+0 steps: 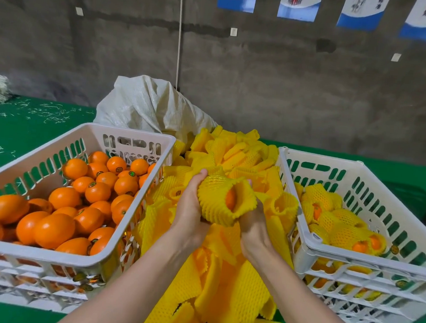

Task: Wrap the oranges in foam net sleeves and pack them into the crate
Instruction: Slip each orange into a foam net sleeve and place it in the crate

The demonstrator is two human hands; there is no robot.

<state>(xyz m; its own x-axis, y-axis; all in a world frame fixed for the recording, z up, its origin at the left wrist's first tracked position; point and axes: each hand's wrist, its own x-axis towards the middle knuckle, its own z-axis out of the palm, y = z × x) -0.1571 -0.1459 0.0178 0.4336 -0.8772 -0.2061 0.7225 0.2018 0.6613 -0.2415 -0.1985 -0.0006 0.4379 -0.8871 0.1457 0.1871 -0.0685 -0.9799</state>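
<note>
Though mostly swallowed by the sleeve [213, 206], shows as bare orange [230, 199] through the open mouth facing the camera. Held up over the pile [224, 275] of loose sleeves, between the two crates, touching neither. Clamped from both sides: left hand [191, 202] curled round the sleeve's left flank with thumb over the top, right hand [253, 224] gripping from below and right, fingers mostly hidden behind the foam. Judged as the wrapping step, close to done; packing not yet begun for this one. Calls next for drawing the foam rim over the exposed skin, then a short carry rightward to the right crate [351, 256], partly filled with wrapped fruit [341, 220]. Needs a free gap there and a gentle set-down so as not to strip the net. Leaves plenty to do: left crate [49, 253] heaped with bare oranges [58, 228]. Stands all on a green bench [20, 127], with a white sack [147, 106] behind the pile.
</note>
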